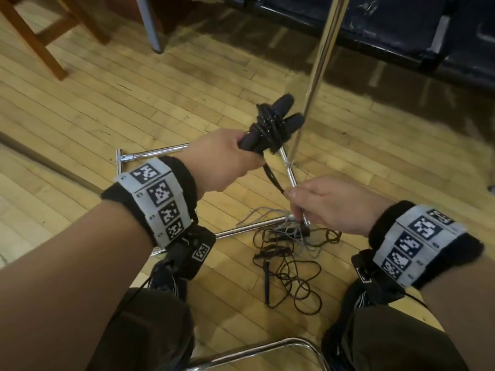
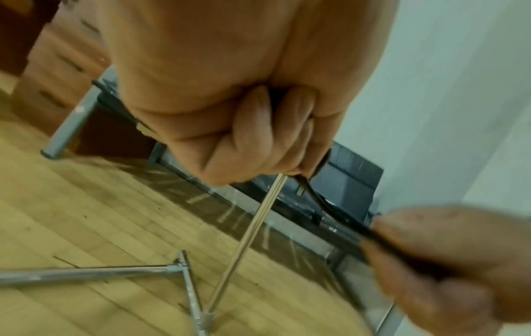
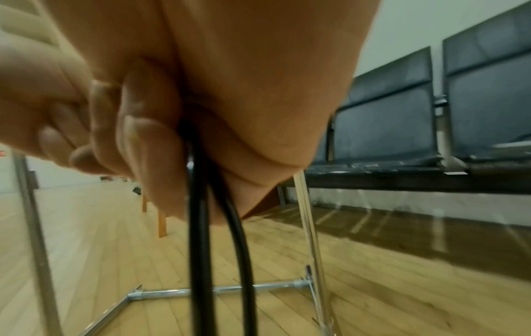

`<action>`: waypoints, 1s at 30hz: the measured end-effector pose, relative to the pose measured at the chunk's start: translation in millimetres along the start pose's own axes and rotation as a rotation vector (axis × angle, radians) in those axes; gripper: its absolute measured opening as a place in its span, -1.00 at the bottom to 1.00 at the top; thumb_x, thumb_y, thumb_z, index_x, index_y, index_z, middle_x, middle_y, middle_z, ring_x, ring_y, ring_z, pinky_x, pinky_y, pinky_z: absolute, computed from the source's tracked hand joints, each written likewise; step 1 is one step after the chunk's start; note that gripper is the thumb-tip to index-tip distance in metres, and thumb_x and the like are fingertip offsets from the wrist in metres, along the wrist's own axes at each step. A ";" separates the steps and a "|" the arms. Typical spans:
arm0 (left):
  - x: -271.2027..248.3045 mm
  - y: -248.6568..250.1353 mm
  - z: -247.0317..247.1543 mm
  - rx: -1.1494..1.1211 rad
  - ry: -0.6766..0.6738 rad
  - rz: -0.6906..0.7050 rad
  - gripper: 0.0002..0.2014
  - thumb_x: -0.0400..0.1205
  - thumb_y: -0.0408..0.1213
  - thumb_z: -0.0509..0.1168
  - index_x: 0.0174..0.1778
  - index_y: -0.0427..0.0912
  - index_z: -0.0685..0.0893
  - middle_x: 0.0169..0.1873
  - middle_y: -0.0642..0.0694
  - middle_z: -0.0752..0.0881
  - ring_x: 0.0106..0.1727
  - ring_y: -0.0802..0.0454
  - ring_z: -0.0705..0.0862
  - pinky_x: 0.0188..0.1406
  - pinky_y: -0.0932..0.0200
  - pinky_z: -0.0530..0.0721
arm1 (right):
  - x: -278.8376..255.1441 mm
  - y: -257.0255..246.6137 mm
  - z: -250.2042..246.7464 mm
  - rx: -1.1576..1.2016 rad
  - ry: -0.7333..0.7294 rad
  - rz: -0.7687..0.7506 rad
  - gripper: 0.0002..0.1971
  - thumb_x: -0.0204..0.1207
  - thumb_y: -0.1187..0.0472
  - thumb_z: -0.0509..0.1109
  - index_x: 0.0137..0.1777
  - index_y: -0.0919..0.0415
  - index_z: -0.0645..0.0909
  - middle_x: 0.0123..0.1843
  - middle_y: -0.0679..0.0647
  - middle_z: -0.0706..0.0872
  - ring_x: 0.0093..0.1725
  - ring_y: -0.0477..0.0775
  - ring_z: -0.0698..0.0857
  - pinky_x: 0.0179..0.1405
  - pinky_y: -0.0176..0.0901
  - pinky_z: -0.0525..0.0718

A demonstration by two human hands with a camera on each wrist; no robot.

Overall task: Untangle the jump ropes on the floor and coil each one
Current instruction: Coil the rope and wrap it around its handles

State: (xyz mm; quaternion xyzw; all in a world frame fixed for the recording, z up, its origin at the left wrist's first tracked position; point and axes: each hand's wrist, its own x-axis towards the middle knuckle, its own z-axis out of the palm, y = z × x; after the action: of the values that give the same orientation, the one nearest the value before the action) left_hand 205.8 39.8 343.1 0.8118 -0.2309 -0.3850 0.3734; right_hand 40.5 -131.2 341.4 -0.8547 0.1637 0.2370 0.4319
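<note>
While the left hand (image 1: 219, 159) is gripping the two handles of a coiled black jump rope (image 1: 270, 124), fingers curled tight, the right hand (image 1: 329, 204) at its 4 o'clock is pinching that rope's loose end (image 1: 273, 178). Tangled ropes (image 1: 289, 258) are lying on the wooden floor (image 1: 134, 103) at 6 o'clock, touching a chrome stand (image 1: 316, 68).

**Soft indoor light, smeared wrist views**

From my head the wooden floor (image 1: 134, 103) is evenly lit, with glare on the chrome pole (image 1: 318, 62); corners at ten and two o'clock bow and blur. Both wrist views are motion-smeared, and my right hand (image 2: 448, 261) is unfocused at four o'clock.
</note>
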 end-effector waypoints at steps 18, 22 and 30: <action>-21.9 21.0 65.4 0.771 -0.485 0.168 -0.83 0.80 -0.09 0.28 -0.13 0.09 0.58 -0.32 0.10 0.62 -0.38 0.22 0.55 -0.43 0.32 0.40 | -9.2 7.0 -24.2 -0.115 0.293 -0.108 -0.52 0.33 -0.40 0.49 -0.29 0.06 0.71 -0.39 0.11 0.67 -0.46 -0.16 0.54 -0.38 -0.06 0.57; -21.6 22.7 53.4 0.511 -0.475 0.184 -0.77 0.69 -0.09 0.45 -0.26 0.25 0.63 -0.40 0.26 0.71 -0.38 0.40 0.63 -0.33 0.29 0.49 | -11.1 13.7 -37.8 0.122 0.207 -0.064 -0.42 0.32 -0.37 0.47 -0.25 0.23 0.69 -0.42 0.14 0.58 -0.41 0.05 0.54 -0.26 0.02 0.65; -10.7 17.6 23.7 -0.084 -0.194 0.033 -0.91 0.50 -0.14 0.54 -0.11 0.13 0.83 -0.47 0.07 0.70 -0.52 0.14 0.57 -0.56 0.19 0.55 | -5.1 16.0 -16.8 0.312 0.138 0.027 -0.58 0.80 -0.04 0.22 -0.15 0.26 0.65 -0.32 0.19 0.48 -0.47 0.04 0.37 -0.45 0.00 0.34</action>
State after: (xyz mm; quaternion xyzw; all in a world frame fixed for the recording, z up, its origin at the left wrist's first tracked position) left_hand 179.0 25.8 351.6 0.7504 -0.2632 -0.4649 0.3892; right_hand 32.9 -153.8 342.2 -0.7894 0.2392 0.1551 0.5437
